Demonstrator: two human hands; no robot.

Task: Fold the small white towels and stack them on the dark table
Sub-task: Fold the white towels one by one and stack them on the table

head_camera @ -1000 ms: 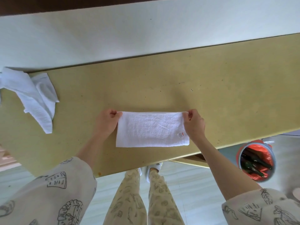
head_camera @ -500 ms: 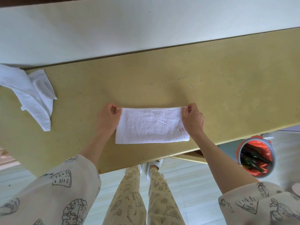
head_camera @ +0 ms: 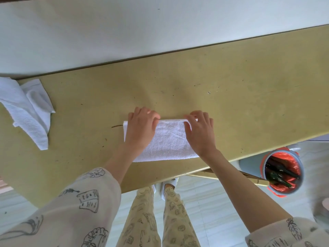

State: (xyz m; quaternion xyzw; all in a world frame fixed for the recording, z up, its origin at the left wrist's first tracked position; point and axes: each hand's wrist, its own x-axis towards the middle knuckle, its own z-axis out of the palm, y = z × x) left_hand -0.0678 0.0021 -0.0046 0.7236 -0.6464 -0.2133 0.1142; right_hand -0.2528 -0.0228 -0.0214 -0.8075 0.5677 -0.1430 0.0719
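Observation:
A small white towel (head_camera: 169,143), folded into a flat rectangle, lies on the yellow-olive table (head_camera: 249,97) near its front edge. My left hand (head_camera: 140,129) lies over the towel's left part and my right hand (head_camera: 200,133) over its right part. Both hands have fingers curled over the far folded edge, with the thumbs pinching that edge from the inner side. The towel's near edge lies flat on the table. A second white towel (head_camera: 26,111) lies crumpled and unfolded at the table's left end.
A pale wall (head_camera: 160,29) runs along the table's far edge. Below the table's front right stands a grey bin (head_camera: 283,173) with an orange liner and dark bottles inside. My legs and white shoes stand on the light floor under the front edge.
Both hands have moved inward from the towel's far outer corners and now lie over the towel, gripping its far edge closer to the middle. The towel stays flat in place.

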